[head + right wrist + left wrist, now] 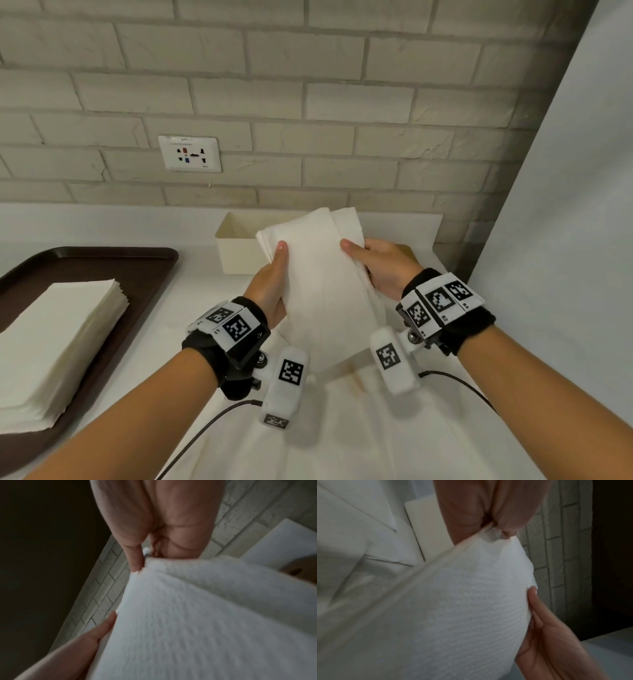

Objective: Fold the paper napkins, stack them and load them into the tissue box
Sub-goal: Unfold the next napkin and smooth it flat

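Two hands, left hand (pixel 270 284) and right hand (pixel 383 265), grip one folded napkin bundle (pixel 322 291) mid-frame; one tissue box (pixel 236 246) behind, one napkin stack (pixel 58 346) lower left.

Folded white napkin bundle (pixel 322 274) held tilted above cream tissue box (pixel 236 246); box open-topped. Flat napkin stack (pixel 58 346) left of box.
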A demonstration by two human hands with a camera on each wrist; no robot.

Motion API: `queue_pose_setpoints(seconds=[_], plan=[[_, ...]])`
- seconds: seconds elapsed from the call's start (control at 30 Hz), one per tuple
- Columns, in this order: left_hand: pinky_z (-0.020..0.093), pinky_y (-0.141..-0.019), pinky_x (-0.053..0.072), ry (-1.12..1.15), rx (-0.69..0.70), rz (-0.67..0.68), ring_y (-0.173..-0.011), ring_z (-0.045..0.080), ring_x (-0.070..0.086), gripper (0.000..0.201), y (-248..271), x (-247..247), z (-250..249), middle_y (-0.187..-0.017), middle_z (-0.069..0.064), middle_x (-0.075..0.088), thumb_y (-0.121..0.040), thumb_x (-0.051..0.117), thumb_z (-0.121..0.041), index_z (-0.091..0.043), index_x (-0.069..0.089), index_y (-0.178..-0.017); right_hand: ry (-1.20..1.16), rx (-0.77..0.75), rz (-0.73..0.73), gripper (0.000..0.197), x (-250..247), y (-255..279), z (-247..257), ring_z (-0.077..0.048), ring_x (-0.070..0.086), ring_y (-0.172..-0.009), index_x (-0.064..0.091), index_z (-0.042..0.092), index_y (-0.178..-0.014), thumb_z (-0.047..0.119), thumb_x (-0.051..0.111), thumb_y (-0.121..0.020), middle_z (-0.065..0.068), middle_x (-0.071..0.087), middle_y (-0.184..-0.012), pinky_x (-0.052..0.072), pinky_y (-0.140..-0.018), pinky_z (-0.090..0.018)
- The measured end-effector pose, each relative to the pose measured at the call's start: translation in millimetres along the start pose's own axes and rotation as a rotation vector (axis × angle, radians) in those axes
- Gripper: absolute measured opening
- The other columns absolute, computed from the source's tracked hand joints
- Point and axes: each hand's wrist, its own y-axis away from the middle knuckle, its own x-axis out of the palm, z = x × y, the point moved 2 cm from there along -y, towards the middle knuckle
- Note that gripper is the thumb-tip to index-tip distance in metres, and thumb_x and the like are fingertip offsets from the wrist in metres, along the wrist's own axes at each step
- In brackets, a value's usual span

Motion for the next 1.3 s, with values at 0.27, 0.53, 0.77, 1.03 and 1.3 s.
queue_pose_setpoints(seconds=[0.27,0.53,0.77,1.03,1.3], plan=[[0.024,-0.079,0.050,-0.063,-0.018,-0.063,-0.089,0.012,0.063,0.051,-4,-32,4,-0.098,0.001,0.066,-0.099,0.025,-0.047,-0.011,0.053,-0.121,0.006,-0.120,-0.213,0.012,-15,2,-4,-0.022,0.064,-0.089,0.063,0.013,-0.098,0.019,0.057,-0.090,-0.005,0.067,-0.099,0.051,-0.090,-0.040],[0.034,-0.092,0.046,-0.121,-0.029,-0.093,-0.113,0.025,0.058,0.061,-5,-53,-6,-0.124,0.012,0.061,-0.097,0.027,-0.051,-0.006,0.046,-0.133,0.003,-0.260,0.022,0.010,-3,24,39,-0.006,0.069,-0.063,0.062,0.020,-0.093,0.014,0.057,-0.088,0.005,0.070,-0.080,0.057,-0.059,-0.020],[0.039,-0.097,0.049,-0.037,0.022,0.095,-0.110,0.019,0.064,0.058,2,-26,-8,-0.119,0.004,0.068,-0.095,0.028,-0.057,-0.017,0.056,-0.127,0.171,-0.105,-0.020,0.029,30,4,16,-0.026,0.064,-0.102,0.061,0.009,-0.114,0.019,0.061,-0.087,-0.013,0.065,-0.117,0.050,-0.095,-0.041],[0.025,-0.076,0.058,-0.099,0.003,0.310,-0.097,0.014,0.070,0.051,9,1,-9,-0.111,0.002,0.071,-0.083,0.046,-0.054,-0.021,0.059,-0.120,0.303,-0.132,-0.185,0.028,17,5,7,-0.022,0.063,-0.093,0.063,0.008,-0.108,0.025,0.062,-0.086,-0.007,0.066,-0.105,0.054,-0.082,-0.024],[0.032,-0.082,0.054,-0.073,-0.026,0.345,-0.090,0.019,0.064,0.035,10,79,18,-0.115,0.009,0.064,-0.091,0.056,-0.012,-0.004,0.053,-0.125,0.261,-0.057,-0.453,0.014,-54,56,-7,-0.014,0.057,-0.072,0.055,0.020,-0.076,0.026,0.059,-0.088,0.000,0.060,-0.081,0.048,-0.073,-0.029]])
